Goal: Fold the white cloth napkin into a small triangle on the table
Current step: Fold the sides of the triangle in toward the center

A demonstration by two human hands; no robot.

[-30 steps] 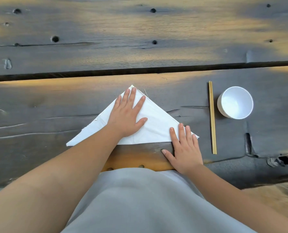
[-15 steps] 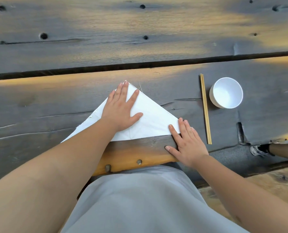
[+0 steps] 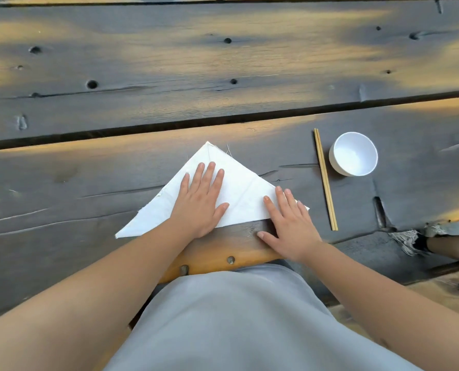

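The white cloth napkin (image 3: pixel 240 188) lies flat on the dark wooden table (image 3: pixel 169 62) as a wide triangle, apex pointing away from me, long edge toward me. My left hand (image 3: pixel 200 200) presses flat on its middle with straight, spread fingers. My right hand (image 3: pixel 287 223) lies flat over the napkin's right corner, fingers straight, thumb on the bare wood below the fold edge.
A pair of wooden chopsticks (image 3: pixel 325 179) lies right of the napkin, with a white bowl (image 3: pixel 353 153) just beyond it. A gap (image 3: pixel 142 128) runs between the table planks behind the napkin. A shoe and leg (image 3: pixel 415 241) show at lower right.
My left hand has slid back from the napkin's apex toward its middle. My right hand has stayed flat on the right corner. The camera view shifted slightly.
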